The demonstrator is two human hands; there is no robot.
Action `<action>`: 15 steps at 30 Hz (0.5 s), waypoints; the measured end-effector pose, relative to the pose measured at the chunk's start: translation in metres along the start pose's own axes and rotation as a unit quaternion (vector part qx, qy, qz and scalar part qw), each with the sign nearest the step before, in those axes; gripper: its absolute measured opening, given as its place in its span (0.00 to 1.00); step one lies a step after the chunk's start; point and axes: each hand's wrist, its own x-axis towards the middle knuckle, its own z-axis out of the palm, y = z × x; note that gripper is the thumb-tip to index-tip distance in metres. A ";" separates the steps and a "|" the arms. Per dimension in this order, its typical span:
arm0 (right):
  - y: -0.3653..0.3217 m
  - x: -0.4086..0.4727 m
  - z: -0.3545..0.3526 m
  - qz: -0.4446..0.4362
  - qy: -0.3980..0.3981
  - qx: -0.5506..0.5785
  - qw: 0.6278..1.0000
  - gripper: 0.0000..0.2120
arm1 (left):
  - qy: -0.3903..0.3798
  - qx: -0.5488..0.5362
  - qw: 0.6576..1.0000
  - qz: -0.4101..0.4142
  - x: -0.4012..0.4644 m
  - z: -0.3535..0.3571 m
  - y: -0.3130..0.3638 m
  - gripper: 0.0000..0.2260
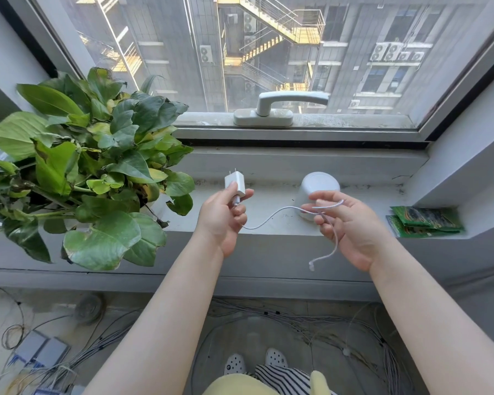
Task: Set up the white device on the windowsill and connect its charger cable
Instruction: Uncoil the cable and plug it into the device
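Note:
A round white device (317,186) stands on the windowsill (268,192), right of centre. My left hand (226,218) grips a white plug adapter (235,183), its two prongs pointing up and away. A thin white cable (271,218) runs from the adapter in a sag to my right hand (345,226). That hand pinches the cable in front of the device, partly hiding its lower side. The cable's free end with its small connector (312,265) dangles below the right hand, plugged into nothing.
A large leafy green plant (77,166) fills the sill's left part, close to my left hand. Green packets (425,220) lie on the sill at the right. A window handle (280,106) sits on the frame behind. Many loose wires (297,320) cover the floor below.

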 end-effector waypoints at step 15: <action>-0.031 -0.018 0.044 -0.096 0.048 -0.575 0.811 0.21 | 0.023 0.038 0.998 0.052 -0.004 0.001 -0.012 0.07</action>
